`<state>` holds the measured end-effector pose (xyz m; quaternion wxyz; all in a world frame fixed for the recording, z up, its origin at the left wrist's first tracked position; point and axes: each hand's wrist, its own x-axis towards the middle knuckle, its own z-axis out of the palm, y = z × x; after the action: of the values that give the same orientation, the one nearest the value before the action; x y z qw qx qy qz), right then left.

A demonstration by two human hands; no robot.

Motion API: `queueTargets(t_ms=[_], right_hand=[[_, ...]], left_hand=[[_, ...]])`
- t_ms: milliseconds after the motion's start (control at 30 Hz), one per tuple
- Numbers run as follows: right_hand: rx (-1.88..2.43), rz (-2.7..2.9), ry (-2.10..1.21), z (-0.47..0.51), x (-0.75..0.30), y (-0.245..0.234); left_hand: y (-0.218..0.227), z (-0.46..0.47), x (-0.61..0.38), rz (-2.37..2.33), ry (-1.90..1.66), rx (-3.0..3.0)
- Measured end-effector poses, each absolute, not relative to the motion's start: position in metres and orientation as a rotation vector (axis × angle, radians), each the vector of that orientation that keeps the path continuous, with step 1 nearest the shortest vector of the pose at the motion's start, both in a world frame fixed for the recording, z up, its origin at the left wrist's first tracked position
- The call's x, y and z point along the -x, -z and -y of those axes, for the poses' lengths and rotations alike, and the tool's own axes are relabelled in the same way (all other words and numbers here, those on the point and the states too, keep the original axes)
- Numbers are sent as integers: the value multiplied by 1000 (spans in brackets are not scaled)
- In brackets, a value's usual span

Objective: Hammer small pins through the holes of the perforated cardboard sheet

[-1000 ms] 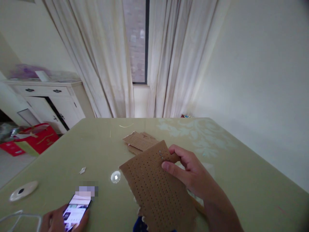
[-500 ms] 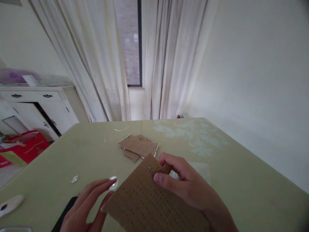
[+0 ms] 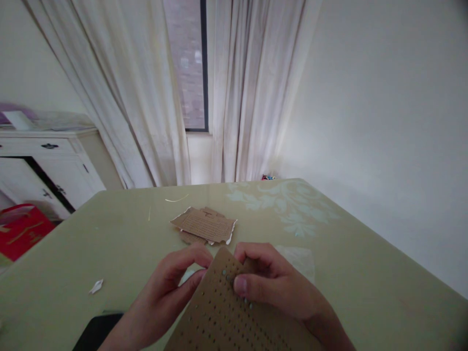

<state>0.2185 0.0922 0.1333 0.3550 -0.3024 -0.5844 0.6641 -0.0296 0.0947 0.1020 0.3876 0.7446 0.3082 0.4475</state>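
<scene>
Now both hands (image 3: 171,285) (image 3: 280,282) at the cardboard (image 3: 215,314)

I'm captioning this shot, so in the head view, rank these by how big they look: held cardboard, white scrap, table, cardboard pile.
1. Table
2. Held cardboard, partly hidden, near the camera
3. Cardboard pile
4. White scrap

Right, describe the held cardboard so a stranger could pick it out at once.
Find the big green table. At its near side, the right hand grips a brown sheet of cardboard dotted with holes, the left hand at its left edge. Unlike the cardboard pile lying farther back, this sheet is held in hand.
</scene>
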Motion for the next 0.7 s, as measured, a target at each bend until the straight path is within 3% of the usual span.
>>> queueTargets(t_ms=[300,700], right_hand=[[859,1344,-1889,-102,-209,-125],[904,1476,-1812,-111,-200,-122]], left_hand=[[-95,-106,32,-794,-1251,-1867],[-93,-110,35,-731,-1174,-1926]])
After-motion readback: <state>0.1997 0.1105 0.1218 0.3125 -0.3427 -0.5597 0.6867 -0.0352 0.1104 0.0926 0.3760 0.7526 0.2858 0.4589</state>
